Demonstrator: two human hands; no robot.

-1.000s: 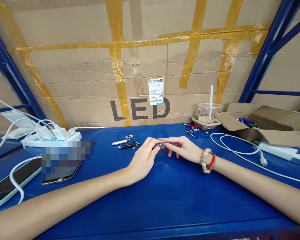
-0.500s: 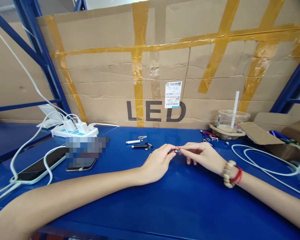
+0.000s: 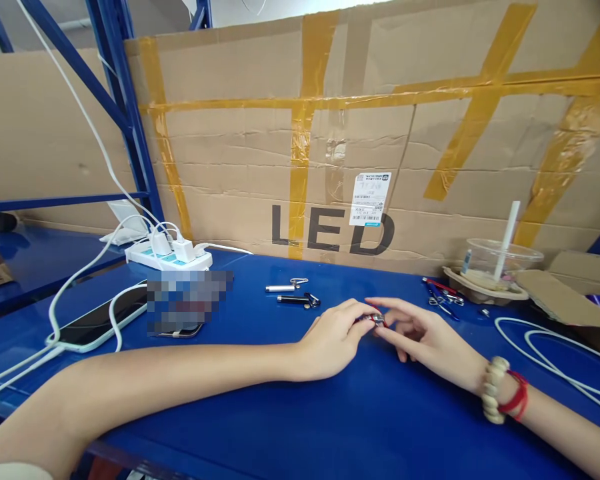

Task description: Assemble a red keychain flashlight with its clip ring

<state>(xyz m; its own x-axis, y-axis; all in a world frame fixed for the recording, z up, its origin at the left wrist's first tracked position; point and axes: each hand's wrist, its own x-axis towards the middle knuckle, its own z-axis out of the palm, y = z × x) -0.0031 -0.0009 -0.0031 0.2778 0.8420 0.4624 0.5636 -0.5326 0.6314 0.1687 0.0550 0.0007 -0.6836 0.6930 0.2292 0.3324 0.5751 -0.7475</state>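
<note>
Between both hands, just above the blue table [image 3: 330,413], is a small red and silver metal item [image 3: 377,319]. My left hand [image 3: 333,339] pinches it between thumb and fingers. My right hand [image 3: 420,333], with a bead bracelet and red string at the wrist, has thumb and index finger apart around the item's right end, the fingertips close to it. A silver cylinder with a clip [image 3: 280,289] and a black cylinder with a clip [image 3: 293,299] lie behind my left hand. Red and blue cylinders with clips [image 3: 443,297] lie behind my right hand.
At the left are a white power strip [image 3: 145,255], a phone with a cable [image 3: 100,322] and a partly blurred second phone [image 3: 183,331]. A plastic cup with a straw [image 3: 500,260], an open carton [image 3: 555,280] and a white cable [image 3: 535,357] are at the right. A large cardboard box [image 3: 230,173] stands behind.
The view has turned left, so things appear further right. My right thumb and index finger have spread apart from their pinch on the small item, while my left hand still pinches it.
</note>
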